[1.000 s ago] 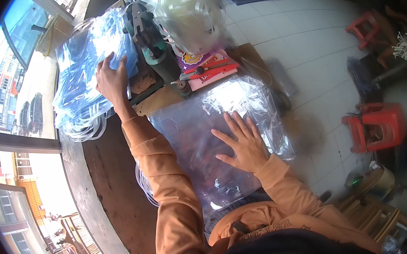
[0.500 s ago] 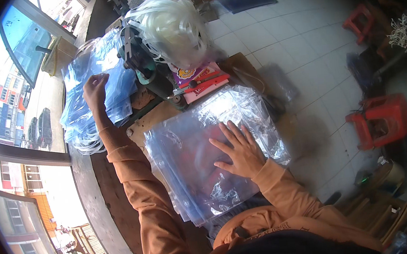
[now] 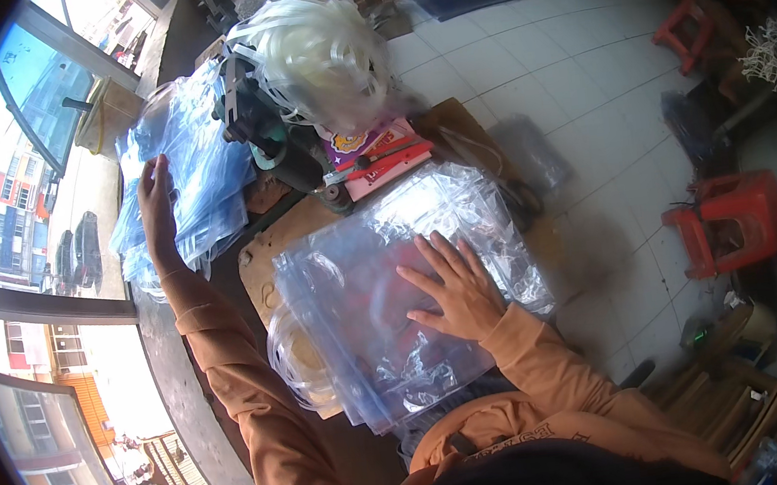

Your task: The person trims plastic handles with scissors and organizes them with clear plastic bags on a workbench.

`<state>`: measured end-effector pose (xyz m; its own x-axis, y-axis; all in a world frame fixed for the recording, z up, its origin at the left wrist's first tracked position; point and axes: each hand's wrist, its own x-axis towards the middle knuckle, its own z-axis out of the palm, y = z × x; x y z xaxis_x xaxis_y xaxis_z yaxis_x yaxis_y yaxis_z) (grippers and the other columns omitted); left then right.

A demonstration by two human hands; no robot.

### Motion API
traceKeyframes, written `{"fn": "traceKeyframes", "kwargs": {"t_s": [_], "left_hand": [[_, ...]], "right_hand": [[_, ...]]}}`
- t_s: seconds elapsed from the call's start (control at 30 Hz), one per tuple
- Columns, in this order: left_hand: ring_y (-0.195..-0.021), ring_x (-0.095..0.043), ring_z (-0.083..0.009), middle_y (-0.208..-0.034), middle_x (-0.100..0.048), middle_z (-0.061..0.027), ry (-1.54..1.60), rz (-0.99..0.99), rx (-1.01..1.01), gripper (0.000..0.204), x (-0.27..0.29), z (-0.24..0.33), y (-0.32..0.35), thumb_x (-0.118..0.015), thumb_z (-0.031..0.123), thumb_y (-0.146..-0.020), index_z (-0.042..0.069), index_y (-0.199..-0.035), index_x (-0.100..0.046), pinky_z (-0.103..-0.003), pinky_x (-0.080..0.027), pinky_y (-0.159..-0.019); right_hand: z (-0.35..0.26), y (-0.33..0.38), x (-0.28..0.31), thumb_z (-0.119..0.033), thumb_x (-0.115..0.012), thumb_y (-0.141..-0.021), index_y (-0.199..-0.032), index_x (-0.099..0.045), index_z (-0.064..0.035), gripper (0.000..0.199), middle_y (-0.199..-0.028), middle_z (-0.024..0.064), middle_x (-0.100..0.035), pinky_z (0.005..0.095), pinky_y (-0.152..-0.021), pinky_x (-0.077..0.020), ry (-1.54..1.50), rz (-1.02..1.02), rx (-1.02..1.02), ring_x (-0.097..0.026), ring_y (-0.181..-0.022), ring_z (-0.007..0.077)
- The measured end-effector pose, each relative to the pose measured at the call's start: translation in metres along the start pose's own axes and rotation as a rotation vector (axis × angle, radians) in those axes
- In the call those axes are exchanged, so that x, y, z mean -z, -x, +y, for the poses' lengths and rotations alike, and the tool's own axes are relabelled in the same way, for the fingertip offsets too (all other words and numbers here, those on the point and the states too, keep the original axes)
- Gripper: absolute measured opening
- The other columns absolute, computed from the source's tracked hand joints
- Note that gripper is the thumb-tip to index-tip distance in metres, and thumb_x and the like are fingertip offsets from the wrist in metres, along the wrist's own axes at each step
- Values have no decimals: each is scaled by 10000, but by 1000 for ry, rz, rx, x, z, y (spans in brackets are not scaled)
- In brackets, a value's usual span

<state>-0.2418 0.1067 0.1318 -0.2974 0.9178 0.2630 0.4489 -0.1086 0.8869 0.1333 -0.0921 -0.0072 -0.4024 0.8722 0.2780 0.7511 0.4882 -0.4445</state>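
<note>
A stack of clear plastic sheets or bags lies on the worktable in front of me, its right side crinkled and shiny. My right hand rests flat on it with the fingers spread. Farther left, my left hand reaches to the outer edge of a second pile of bluish clear plastic pieces. Its fingers look stretched out, and I see nothing held in them. Between the two piles stands a dark green machine with a metal upper arm.
Behind the machine sits a large bundle of whitish plastic strips. Red-handled tool lies on a pink and purple package. A coil of clear strip is beside the near stack. Red stools stand on the tiled floor at right.
My left hand has moved left and slightly nearer over the bluish pile, its fingers straightening. The forearm's shift uncovers the coil of clear strip. My right hand stays on the stack.
</note>
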Motion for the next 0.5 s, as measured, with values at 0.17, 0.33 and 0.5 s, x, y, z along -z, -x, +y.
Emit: {"fn": "traceKeyframes", "kwargs": {"t_s": [0.17, 0.33, 0.5], "left_hand": [[-748, -476, -129, -942, -517, -80, 703, 730, -107, 351, 25, 18, 18, -473, 181, -913, -45, -1182, -462, -213, -397, -631], [-565, -394, -83, -653, -437, -3, 744, 841, -535, 160, 61, 95, 116, -502, 164, -897, 31, -806, -498, -218, -360, -494], [-669, -583, -199, -746, -559, -97, 608, 325, -871, 301, 101, 129, 224, -541, 254, -893, -34, -975, -506, -364, -523, -652]], "right_hand": [[4, 2, -5, -473, -602, -763, -1296, -458, -239, 600, -1426, 129, -300, 454, -1079, -193, 11, -3, -14, -247, -1334, 278], [2, 3, -1, -470, -601, -767, -1294, -461, -230, 595, -1430, 125, -293, 457, -1078, -192, 1, -7, -11, -244, -1334, 280], [-2, -2, -1, -485, -608, -769, -1277, -481, -197, 598, -1416, 161, -300, 470, -1074, -192, -8, -17, 44, -271, -1317, 320]]}}
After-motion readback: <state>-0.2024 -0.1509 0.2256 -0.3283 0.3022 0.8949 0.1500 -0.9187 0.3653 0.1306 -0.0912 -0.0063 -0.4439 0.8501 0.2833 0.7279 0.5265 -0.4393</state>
